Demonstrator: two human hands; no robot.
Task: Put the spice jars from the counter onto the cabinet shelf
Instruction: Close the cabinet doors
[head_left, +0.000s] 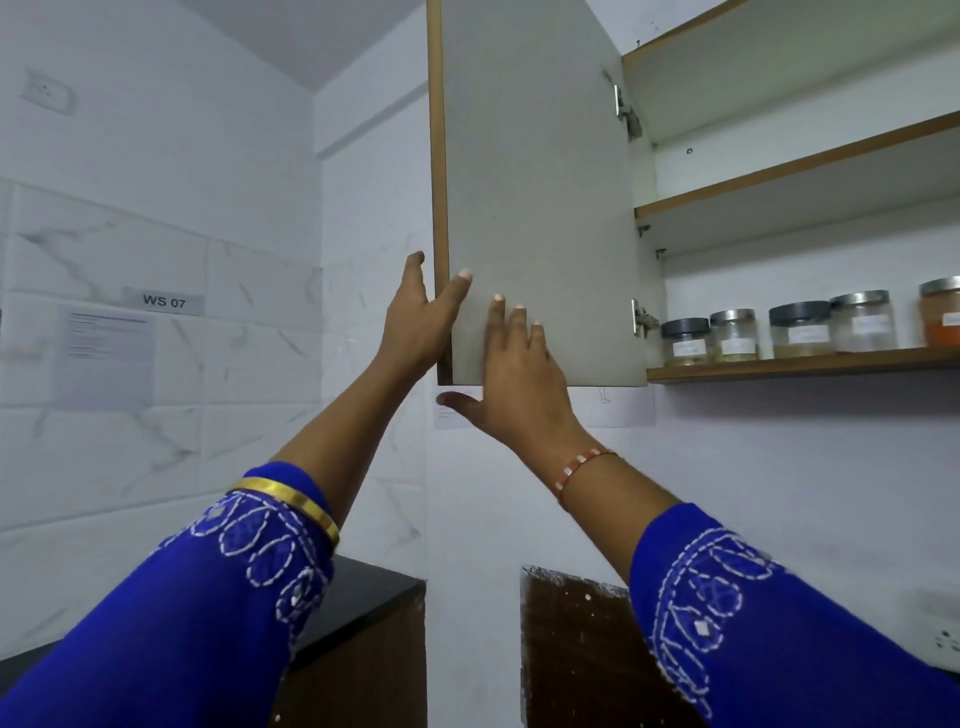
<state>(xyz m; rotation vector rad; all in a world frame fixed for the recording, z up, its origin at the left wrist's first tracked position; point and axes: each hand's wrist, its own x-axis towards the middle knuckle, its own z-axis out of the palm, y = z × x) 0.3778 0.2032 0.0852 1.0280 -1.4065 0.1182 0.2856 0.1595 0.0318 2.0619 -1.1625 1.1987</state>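
Several spice jars stand in a row on the lowest cabinet shelf (810, 364): a dark-lidded jar (685, 340), a steel-lidded jar (733, 335), a larger dark-lidded jar (801, 328), a clear steel-lidded jar (862, 321) and an orange-filled jar (941, 312) at the frame edge. The cabinet door (540, 171) hangs open. My left hand (423, 317) holds the door's free edge, thumb on the inner face and fingers behind. My right hand (514, 374) lies flat with straight fingers on the inner face near the bottom corner, thumb below the door.
An upper shelf (800, 171) shows nothing on it from below. A black counter (363, 587) sits low at the left, beside tiled wall with a "WS 07" label (163, 301). A dark wooden panel (571, 649) is below the cabinet.
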